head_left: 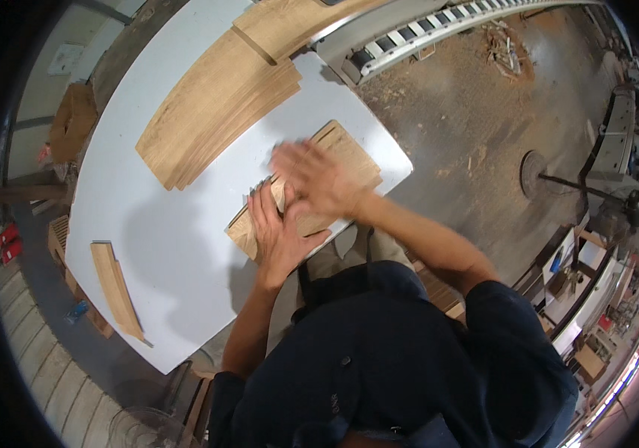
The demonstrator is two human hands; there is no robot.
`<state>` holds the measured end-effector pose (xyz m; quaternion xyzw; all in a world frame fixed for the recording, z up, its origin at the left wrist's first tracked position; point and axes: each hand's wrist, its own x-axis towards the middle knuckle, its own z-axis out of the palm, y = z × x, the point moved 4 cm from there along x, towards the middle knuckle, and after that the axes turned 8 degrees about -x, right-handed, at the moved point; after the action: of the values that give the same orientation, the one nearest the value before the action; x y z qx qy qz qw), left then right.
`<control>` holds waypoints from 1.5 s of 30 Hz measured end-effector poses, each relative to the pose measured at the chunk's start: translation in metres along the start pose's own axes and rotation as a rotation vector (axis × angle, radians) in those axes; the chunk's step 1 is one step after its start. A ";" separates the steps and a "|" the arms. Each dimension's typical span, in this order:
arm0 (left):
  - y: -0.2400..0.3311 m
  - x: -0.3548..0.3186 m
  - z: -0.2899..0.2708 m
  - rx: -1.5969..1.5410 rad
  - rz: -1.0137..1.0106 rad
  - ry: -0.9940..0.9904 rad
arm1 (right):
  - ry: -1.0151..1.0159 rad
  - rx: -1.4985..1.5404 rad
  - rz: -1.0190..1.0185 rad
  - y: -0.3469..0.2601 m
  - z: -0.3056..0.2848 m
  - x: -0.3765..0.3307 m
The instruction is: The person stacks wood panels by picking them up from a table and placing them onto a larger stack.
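A short stack of wooden boards lies along the near edge of the white table, right in front of me. My left hand rests flat on its left part, fingers stretched toward the far edge and thumb spread out. Over the middle of the boards is my right hand, smeared by motion, so its fingers cannot be read. Between the two hands a small pale patch of wood shows at the far edge; what it belongs to is partly hidden.
Long stacked wooden planks lie across the far side of the table. A narrow wooden strip sits near the left edge. Beyond the far right corner stands a roller conveyor. A pedestal fan is on the right.
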<state>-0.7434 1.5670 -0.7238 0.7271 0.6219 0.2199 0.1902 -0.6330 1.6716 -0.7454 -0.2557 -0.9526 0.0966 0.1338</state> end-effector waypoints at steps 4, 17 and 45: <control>0.005 0.000 -0.003 -0.022 -0.013 0.032 | 0.053 -0.211 0.160 0.085 -0.020 -0.010; -0.139 0.145 -0.135 0.280 -0.220 -0.037 | 0.278 0.305 0.825 0.073 -0.058 -0.134; -0.024 0.014 -0.045 -0.001 -0.074 0.154 | 0.245 0.193 0.566 0.120 -0.063 -0.072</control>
<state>-0.7865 1.5844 -0.6982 0.6845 0.6609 0.2685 0.1501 -0.4983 1.7440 -0.7307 -0.5063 -0.8070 0.1882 0.2387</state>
